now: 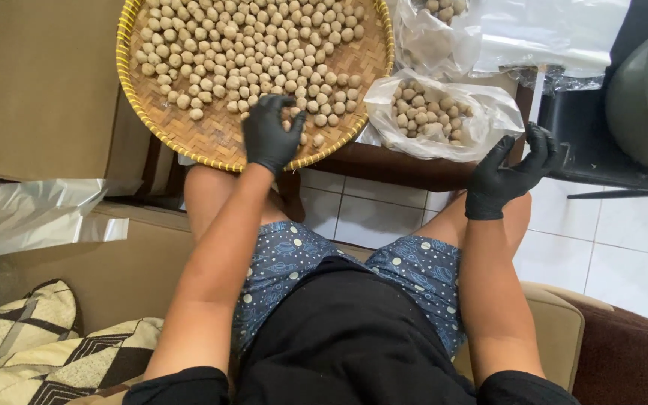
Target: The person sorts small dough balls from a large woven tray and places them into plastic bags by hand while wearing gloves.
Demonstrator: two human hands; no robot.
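Left hand (pixel 270 135) grasping meatballs (pixel 294 118).

Woven bamboo tray (pixel 189 127) (matt, rough); glossy clear plastic bag (pixel 481 124).

Dark wooden table (pixel 391 161) stood at my twelve o'clock. Round woven tray (pixel 211 139) with yellow rim lay on it toward eleven, loaded with pale balls (pixel 264 45). Open clear plastic bag (pixel 489 124) of the same balls lay at one o'clock, just beside the tray.

Black gloves on left hand (pixel 270 135), right hand (pixel 505 175); black top; blue patterned shorts.
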